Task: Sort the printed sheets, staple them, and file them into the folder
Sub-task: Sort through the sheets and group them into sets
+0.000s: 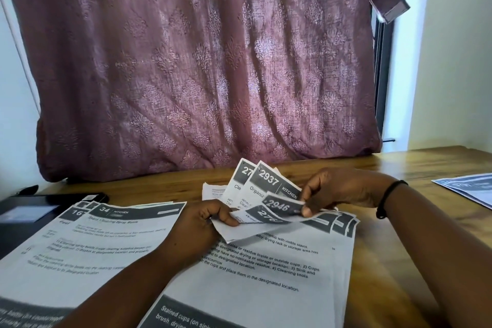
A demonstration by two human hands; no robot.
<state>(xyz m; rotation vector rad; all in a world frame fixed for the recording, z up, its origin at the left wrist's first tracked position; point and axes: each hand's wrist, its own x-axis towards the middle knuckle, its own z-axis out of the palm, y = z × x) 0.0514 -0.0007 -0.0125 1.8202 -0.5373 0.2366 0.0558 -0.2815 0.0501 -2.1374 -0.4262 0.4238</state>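
Gripping fanned sheets (262, 189), left hand (202, 221) and right hand (338, 189) pinch corners.

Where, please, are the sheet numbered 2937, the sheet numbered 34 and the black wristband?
sheet numbered 2937 (269, 181), head view, on its dark header band.
sheet numbered 34 (125, 237), head view, on its printed text.
black wristband (383, 202), head view, on the band at the right wrist.

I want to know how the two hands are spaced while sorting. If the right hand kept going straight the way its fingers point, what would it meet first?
The right hand points left across the fanned sheets it pinches. Beyond them, probably the left hand, which holds the same fan; depth is unclear.
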